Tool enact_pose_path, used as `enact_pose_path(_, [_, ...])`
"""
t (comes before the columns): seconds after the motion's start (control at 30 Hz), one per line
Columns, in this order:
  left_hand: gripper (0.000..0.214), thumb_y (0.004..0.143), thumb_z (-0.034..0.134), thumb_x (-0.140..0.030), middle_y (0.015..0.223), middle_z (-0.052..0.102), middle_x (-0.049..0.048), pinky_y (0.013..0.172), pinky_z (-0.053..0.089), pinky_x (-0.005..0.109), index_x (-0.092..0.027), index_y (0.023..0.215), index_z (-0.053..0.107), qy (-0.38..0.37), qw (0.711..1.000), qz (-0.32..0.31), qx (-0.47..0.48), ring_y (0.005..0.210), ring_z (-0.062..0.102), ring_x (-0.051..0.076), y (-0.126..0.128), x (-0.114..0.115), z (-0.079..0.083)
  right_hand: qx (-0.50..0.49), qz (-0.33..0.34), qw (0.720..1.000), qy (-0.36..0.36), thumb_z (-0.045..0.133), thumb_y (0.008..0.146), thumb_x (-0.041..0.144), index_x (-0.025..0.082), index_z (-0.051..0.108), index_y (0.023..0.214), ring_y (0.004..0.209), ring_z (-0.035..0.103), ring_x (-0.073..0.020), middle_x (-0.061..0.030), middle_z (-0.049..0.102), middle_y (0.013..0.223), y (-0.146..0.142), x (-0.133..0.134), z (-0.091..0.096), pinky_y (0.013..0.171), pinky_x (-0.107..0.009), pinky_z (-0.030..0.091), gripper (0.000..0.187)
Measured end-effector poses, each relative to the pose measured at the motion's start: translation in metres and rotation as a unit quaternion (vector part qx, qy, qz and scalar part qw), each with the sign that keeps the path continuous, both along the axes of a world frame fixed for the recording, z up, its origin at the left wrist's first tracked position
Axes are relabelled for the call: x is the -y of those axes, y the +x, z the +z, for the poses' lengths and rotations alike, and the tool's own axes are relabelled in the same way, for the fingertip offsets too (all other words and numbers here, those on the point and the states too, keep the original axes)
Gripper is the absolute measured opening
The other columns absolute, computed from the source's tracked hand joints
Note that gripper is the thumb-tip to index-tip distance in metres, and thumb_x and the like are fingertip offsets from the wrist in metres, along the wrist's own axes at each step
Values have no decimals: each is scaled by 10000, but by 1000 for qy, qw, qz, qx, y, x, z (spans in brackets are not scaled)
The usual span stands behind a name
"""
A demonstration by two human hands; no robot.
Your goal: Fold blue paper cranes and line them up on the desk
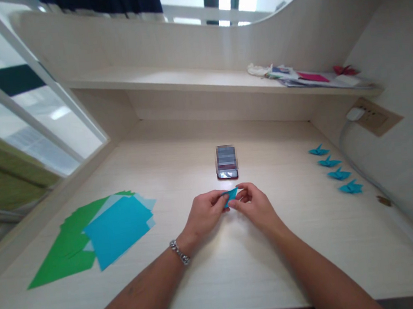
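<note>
A small folded piece of blue paper (231,194) is held between both hands above the middle of the pale wooden desk (219,271). My left hand (206,214), with a metal bracelet at the wrist, pinches its left end. My right hand (254,204) pinches its right end with thumb and fingers closed. Most of the paper is hidden by the fingers. A phone (226,162) lies flat just beyond the hands.
A stack of blue sheets (118,227) lies on green sheets (65,253) at the left. Several folded blue paper cranes (335,170) stand in a row at the right. A shelf (191,80) behind holds papers (313,79). A wall socket (372,117) with a cable is at the right.
</note>
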State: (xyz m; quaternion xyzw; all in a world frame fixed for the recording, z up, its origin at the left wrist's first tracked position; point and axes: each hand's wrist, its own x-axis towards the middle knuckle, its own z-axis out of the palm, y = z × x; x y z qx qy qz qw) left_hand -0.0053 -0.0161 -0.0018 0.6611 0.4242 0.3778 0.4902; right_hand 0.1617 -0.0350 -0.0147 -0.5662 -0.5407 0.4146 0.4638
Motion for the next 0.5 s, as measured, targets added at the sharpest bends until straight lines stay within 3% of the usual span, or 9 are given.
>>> enact_pose_path(0.1, [293,871,548,-356,650,659,27,530,409,223,-150,749,718,29,999,31,-33,594,554,137,0,-1,-1,57,-4,998,18,821,575,358,190,524,1128,666,612,-164,-23,668,816,-7,5,-1,612,-291,503,650])
enact_pose_path(0.2, [308,871,550,-372,663,668,35,549,422,229,-146,739,711,6,999,33,-14,602,572,140,1,-1,-1,53,-12,998,27,765,657,327,179,544,1123,695,630,-172,-38,677,821,-10,6,-1,642,-297,509,537])
enact_pose_path(0.37, [289,845,592,-379,688,681,69,612,480,259,-127,753,701,-76,996,31,47,636,616,159,4,-2,-2,-46,1,999,-13,607,802,387,167,645,997,690,642,-179,-61,688,809,-6,0,1,576,-280,493,296])
enact_pose_path(0.5, [241,796,653,-348,681,669,74,611,478,263,-116,747,692,-175,975,19,136,616,602,145,4,-4,-2,-182,1,978,-102,674,736,412,162,660,826,622,626,-160,-38,671,704,-2,-1,8,502,-241,454,267])
